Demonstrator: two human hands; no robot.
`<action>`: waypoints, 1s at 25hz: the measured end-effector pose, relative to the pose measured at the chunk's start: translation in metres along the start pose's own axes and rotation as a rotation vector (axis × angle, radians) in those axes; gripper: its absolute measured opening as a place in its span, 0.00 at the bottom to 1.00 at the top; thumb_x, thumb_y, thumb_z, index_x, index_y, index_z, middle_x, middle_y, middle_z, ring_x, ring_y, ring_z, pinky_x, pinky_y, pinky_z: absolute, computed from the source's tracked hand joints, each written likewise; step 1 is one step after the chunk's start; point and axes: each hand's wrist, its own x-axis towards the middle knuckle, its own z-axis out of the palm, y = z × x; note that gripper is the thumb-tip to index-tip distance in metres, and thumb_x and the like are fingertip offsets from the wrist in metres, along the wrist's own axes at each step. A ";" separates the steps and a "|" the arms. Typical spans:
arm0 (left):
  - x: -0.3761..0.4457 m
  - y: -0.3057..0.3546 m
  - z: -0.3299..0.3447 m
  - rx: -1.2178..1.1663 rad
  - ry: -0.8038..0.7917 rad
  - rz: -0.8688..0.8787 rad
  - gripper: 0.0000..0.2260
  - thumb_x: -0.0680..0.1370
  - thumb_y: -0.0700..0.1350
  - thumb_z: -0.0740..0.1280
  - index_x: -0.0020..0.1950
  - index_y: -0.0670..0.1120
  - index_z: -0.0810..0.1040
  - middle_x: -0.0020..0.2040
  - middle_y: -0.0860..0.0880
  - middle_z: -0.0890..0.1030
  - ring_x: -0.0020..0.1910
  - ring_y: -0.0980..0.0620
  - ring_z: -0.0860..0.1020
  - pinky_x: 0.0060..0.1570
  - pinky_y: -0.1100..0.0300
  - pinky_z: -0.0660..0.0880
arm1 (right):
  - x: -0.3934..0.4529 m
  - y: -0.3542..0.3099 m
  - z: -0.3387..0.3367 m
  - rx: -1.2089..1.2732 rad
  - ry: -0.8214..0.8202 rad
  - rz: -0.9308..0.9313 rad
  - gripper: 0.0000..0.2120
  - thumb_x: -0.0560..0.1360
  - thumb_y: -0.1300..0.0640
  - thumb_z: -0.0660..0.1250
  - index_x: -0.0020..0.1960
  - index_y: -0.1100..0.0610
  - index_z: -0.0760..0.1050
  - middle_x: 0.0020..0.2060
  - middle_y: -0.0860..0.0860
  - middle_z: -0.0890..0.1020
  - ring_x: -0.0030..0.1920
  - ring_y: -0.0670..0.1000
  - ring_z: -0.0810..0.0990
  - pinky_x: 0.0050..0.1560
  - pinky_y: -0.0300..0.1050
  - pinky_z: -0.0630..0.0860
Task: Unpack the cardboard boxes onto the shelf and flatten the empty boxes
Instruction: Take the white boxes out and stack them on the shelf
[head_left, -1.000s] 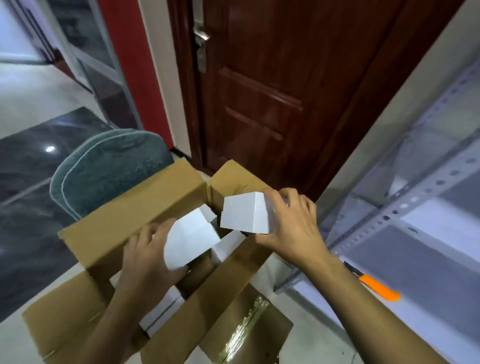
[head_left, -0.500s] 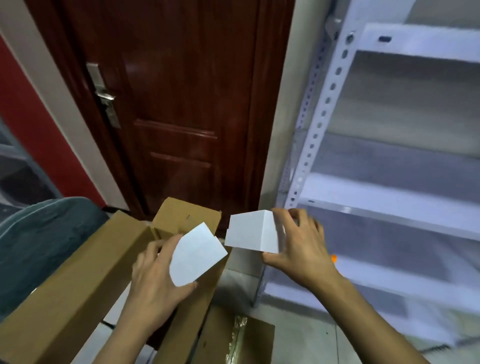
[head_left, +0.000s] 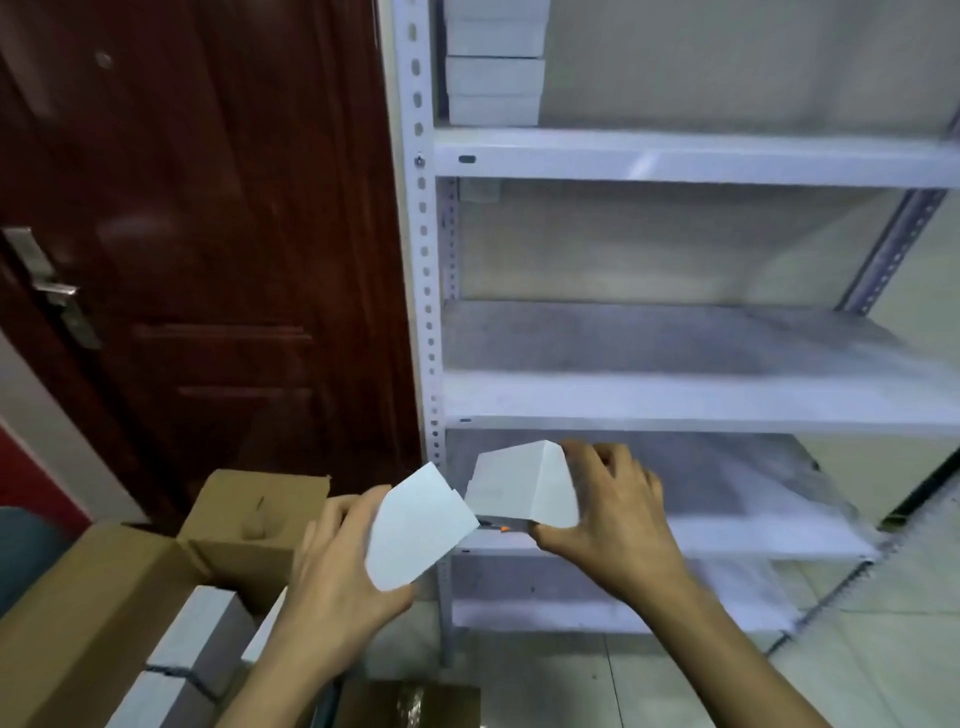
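Nearest, an open cardboard box (head_left: 104, 613) sits at the lower left, with white boxes (head_left: 197, 644) lying inside it and its flaps folded outward. Just above it, the left hand (head_left: 337, 577) holds a small white box (head_left: 415, 527), thumb underneath and fingers (head_left: 332, 519) curled behind its far face, so the box is tilted with one corner pointing up. Beside it, the right hand (head_left: 608, 519) grips a second small white box (head_left: 524, 488), its fingers wrapped over the top right edge and the thumb pressing the lower edge. The two small boxes nearly touch at their near corners, both held in the air in front of the left end of a lower board of the white metal shelf (head_left: 675, 400). A bit of orange (head_left: 504, 529) peeks out on that board below the right-hand box; what it is cannot be told. Farther up, by the left post on the top visible board, a stack of white boxes (head_left: 493, 67) stands. Left of the shelf is a dark red door (head_left: 208, 208) with a metal handle (head_left: 57, 291).
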 end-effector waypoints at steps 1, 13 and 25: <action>0.001 0.016 0.003 -0.012 0.003 0.019 0.39 0.65 0.51 0.78 0.68 0.68 0.60 0.57 0.61 0.64 0.58 0.57 0.63 0.52 0.57 0.67 | 0.000 0.012 -0.011 0.012 0.026 0.002 0.39 0.61 0.31 0.68 0.69 0.39 0.64 0.55 0.46 0.69 0.61 0.53 0.70 0.67 0.50 0.65; 0.008 0.195 0.010 -0.038 0.232 0.214 0.40 0.58 0.61 0.72 0.68 0.72 0.61 0.60 0.71 0.63 0.54 0.62 0.66 0.50 0.63 0.66 | 0.024 0.117 -0.166 0.190 0.303 -0.041 0.39 0.59 0.30 0.74 0.67 0.38 0.67 0.54 0.42 0.67 0.59 0.49 0.70 0.57 0.46 0.62; 0.028 0.324 -0.071 -0.044 0.651 0.407 0.43 0.63 0.49 0.83 0.75 0.56 0.67 0.61 0.56 0.69 0.62 0.54 0.69 0.59 0.58 0.66 | 0.056 0.105 -0.316 0.445 0.634 -0.231 0.41 0.58 0.31 0.75 0.67 0.42 0.69 0.55 0.46 0.68 0.57 0.52 0.73 0.60 0.55 0.76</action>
